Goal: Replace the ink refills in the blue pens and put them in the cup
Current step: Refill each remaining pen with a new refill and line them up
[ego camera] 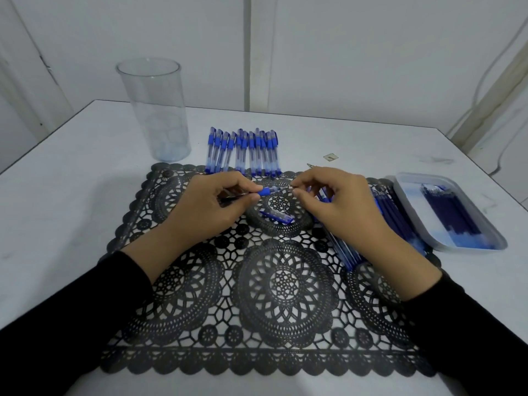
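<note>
The mat lies on the tabletop straight before you. Behind its far left corner the cup stands upright on the tabletop. Right of the cup, a row of pens lies side by side along the mat's far edge. At the mat's right edge sits a tray with refills in it, and loose refills lie on the mat just left of the tray. Your left hand and right hand hold one pen between them over the mat's far middle. A cap lies on the mat just nearer you.
</note>
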Tool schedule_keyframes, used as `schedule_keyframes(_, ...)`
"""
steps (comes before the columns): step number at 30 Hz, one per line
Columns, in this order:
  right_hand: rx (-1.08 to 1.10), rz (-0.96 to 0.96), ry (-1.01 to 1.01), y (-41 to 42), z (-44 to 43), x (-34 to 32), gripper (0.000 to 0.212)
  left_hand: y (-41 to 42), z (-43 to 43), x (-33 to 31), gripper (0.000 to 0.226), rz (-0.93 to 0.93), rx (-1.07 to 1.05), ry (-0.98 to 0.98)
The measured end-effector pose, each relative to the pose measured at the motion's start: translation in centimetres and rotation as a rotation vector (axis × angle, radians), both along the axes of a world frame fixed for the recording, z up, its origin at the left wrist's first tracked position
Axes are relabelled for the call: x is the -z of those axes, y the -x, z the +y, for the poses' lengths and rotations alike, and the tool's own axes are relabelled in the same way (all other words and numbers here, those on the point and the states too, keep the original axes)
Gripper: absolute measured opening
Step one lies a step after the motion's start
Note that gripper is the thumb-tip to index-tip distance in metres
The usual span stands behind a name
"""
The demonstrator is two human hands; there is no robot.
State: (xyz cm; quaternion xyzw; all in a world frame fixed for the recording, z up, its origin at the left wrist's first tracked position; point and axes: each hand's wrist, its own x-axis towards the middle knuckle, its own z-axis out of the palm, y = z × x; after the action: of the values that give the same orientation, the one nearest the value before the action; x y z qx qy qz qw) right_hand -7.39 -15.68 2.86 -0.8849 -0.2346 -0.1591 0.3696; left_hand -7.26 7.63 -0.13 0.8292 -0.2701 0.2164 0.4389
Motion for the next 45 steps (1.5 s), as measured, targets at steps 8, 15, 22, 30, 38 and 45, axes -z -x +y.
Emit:
schedule_keyframes(8, -0.021, -0.045, 0.02, 0.1, 0.5, 0.0, 0.01, 0.1, 0.0, 0.0, 0.016, -0.022, 0.023, 0.002)
schedule_keyframes(15, -0.055, -0.065, 0.011, 0.2, 0.6, 0.0, 0.009, 0.0, -0.1, 0.2, 0.017, -0.045, 0.043, 0.0)
schedule_keyframes(22, -0.063, 0.026, 0.102, 0.3, 1.2, 0.2, 0.024, 0.0, -0.3, 0.2, 0.017, -0.094, 0.072, -0.023)
schedule_keyframes(30, -0.12, -0.025, -0.017, 0.3, 0.9, 0.2, 0.008, 0.1, -0.3, 0.1, 0.017, -0.089, 0.069, 0.008)
schedule_keyframes(38, -0.131, 0.058, -0.057, 0.6, 1.3, 0.5, 0.009, 0.1, -0.4, 0.1, 0.016, -0.086, 0.061, -0.005)
schedule_keyframes(45, -0.109, 0.041, -0.11, 0.7, 1.2, 0.5, 0.013, 0.1, -0.5, 0.1, 0.016, -0.074, 0.057, 0.018)
